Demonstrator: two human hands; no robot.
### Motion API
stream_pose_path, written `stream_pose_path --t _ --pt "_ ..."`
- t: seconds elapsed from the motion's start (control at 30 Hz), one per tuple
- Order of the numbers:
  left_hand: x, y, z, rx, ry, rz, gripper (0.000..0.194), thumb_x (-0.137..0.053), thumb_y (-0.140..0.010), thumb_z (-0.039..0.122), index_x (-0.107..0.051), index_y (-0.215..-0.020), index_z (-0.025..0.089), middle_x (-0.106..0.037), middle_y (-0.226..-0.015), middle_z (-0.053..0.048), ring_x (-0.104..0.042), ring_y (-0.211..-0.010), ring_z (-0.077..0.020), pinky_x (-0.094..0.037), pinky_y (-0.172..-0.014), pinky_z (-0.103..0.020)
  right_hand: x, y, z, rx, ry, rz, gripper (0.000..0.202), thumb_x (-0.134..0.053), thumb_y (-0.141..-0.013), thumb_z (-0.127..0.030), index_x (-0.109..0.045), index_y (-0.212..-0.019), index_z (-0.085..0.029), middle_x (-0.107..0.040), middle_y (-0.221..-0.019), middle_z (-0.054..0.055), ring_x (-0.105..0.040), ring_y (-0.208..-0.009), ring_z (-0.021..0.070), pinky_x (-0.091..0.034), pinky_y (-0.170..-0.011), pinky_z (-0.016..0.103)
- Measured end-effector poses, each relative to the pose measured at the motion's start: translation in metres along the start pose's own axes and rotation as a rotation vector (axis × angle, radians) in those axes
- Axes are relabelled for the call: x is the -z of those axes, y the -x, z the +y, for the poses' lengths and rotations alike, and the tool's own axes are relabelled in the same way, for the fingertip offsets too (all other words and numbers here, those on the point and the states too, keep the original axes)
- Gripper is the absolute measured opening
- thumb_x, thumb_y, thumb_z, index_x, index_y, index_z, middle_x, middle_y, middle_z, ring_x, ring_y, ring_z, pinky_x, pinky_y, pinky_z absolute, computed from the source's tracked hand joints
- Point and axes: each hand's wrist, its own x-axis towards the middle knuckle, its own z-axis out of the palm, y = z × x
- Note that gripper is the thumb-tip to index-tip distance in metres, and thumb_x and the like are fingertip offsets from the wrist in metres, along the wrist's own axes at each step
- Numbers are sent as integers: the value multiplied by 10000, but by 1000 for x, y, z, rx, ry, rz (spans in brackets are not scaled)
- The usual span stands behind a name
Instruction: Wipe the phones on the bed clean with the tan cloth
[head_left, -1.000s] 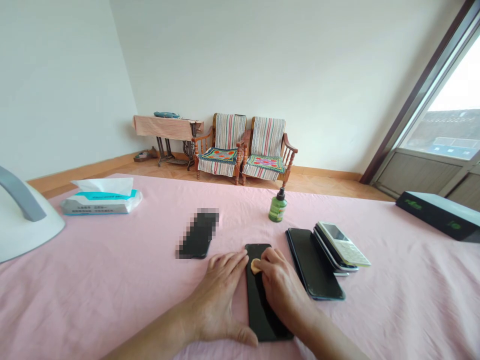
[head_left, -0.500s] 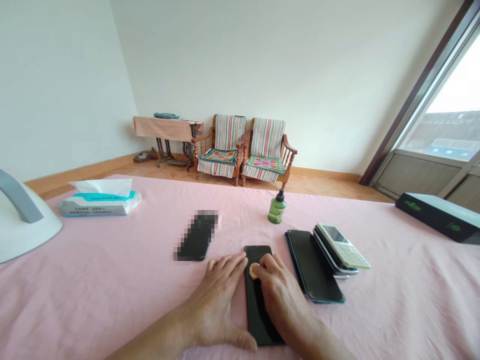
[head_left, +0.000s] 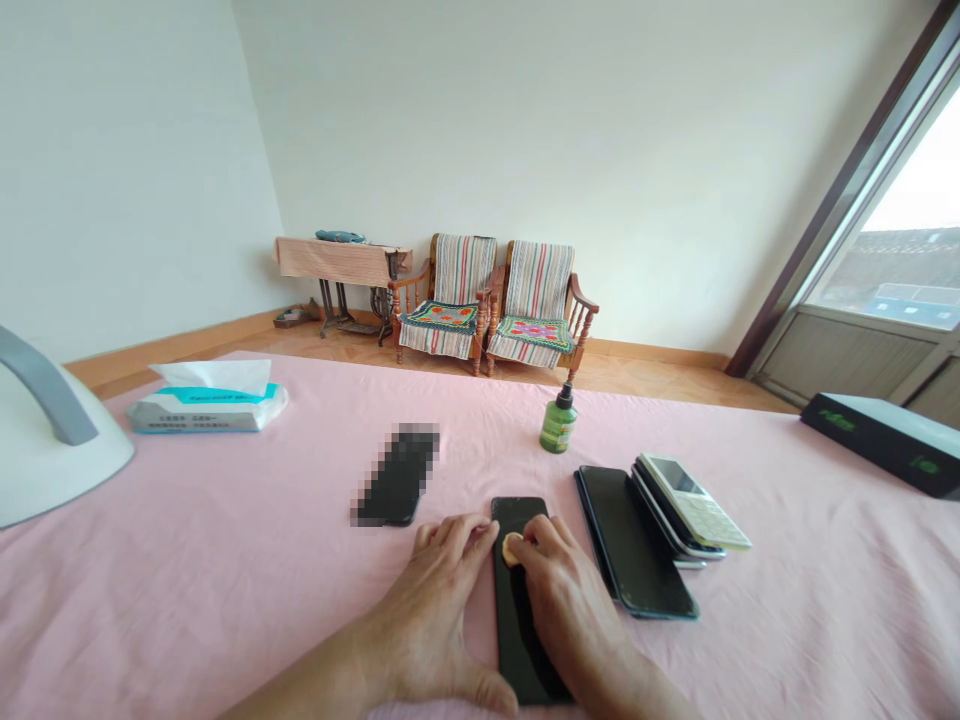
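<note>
Two wooden armchairs (head_left: 442, 318) stand beyond the pink-covered surface (head_left: 247, 540). On it lies a slim, glossy black phone (head_left: 511, 620), screen up. The left hand (head_left: 439, 605) spreads open along its left edge; the right hand (head_left: 561, 585) pinches a small yellowish pad (head_left: 511, 549) on the screen, hiding part of it. Rightward sit stacked phones (head_left: 637, 545); a green bottle (head_left: 557, 425) stands beyond.

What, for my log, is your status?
Left hand spread against black phone. Right hand pinching yellowish pad on it. Nothing blocking; stacked phones beside right hand.
</note>
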Motion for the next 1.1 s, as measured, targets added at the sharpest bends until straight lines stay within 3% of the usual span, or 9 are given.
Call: stream_pose_path --t 0.67,0.9,1.1 --pt "-10 0 -8 32 -25 1 1243 -733 -408 746 -280 -1451 245 -366 -1403 -170 -320 -1270 -441 -206 -1052 -628 0 -1 0 0 10 -11 252 -455 -851 15 -605 -849 -187 -551 -885 48 -506 -822 191 -427 -711 297" --pt "-5 0 -4 39 -30 -22 1224 -728 -433 740 -285 -1448 220 -369 -1404 -183 -328 -1269 -443 -204 -1052 -638 2 0 0 -3 0 -14 235 -477 -848 18 -600 -853 -182 -545 -879 41 -505 -810 187 -425 -701 297" --pt "6 -1 11 45 -15 12 1061 -733 -436 727 -449 -1307 192 -494 -1249 -157 -441 -1159 -400 -283 -1014 -612 2 2 -1 0 1 -13 236 -470 -867 -1 -616 -890 -186 -538 -889 45 -497 -834 196 -434 -723 311"
